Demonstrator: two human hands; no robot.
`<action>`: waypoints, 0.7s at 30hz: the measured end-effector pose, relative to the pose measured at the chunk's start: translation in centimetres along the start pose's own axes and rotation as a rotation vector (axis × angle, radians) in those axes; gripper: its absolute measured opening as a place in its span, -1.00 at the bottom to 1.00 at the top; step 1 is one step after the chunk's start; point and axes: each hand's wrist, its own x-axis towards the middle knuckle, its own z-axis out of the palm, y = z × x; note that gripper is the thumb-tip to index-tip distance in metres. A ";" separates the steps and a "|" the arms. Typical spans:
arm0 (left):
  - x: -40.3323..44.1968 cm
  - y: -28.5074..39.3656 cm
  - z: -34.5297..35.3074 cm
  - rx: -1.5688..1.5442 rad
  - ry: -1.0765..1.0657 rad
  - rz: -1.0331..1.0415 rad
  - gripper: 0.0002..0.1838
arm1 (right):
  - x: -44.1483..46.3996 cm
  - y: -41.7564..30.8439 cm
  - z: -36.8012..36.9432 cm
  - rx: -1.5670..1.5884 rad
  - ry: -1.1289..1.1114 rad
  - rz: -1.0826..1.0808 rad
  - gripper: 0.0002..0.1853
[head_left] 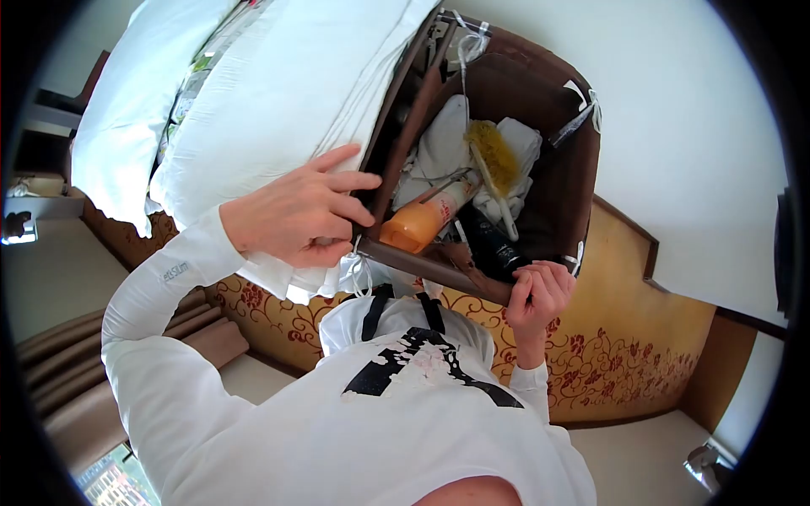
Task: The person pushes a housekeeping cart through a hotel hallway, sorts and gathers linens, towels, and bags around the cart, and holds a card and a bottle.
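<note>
A brown fabric bin [582, 198] fills the upper middle of the head view. My right hand [541, 297] is closed round its near right corner. My left hand [295, 207] has its fingers spread, over the edge of a pile of white linen [295, 93], with fingertips by the bin's left rim; contact there is unclear. Inside the bin lie an orange spray-style bottle [413, 226], a dark bottle [491, 240], a brush with yellow bristles [494, 156] and crumpled white cloths [443, 139]. The bottle's top is partly covered.
White ties [593, 110] hang at the bin's corners. Patterned items [198, 72] show between the linen layers. Below is a gold carpet with red flowers [616, 363]. A brown curtain [126, 363] hangs at lower left, and a white wall [692, 110] stands at right.
</note>
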 end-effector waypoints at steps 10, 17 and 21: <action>-0.3 -0.8 -0.2 0.055 0.173 0.095 -0.76 | -0.2 -0.1 -0.1 -0.012 0.010 0.032 -0.91; -3.1 -2.2 -2.5 -0.365 0.732 -0.035 -0.52 | 0.3 -0.7 -0.2 -0.008 -0.024 0.027 -0.91; -3.7 -2.5 -3.4 -0.421 0.810 -0.100 -0.36 | 2.4 -2.1 -1.3 -0.114 -0.277 0.121 -0.86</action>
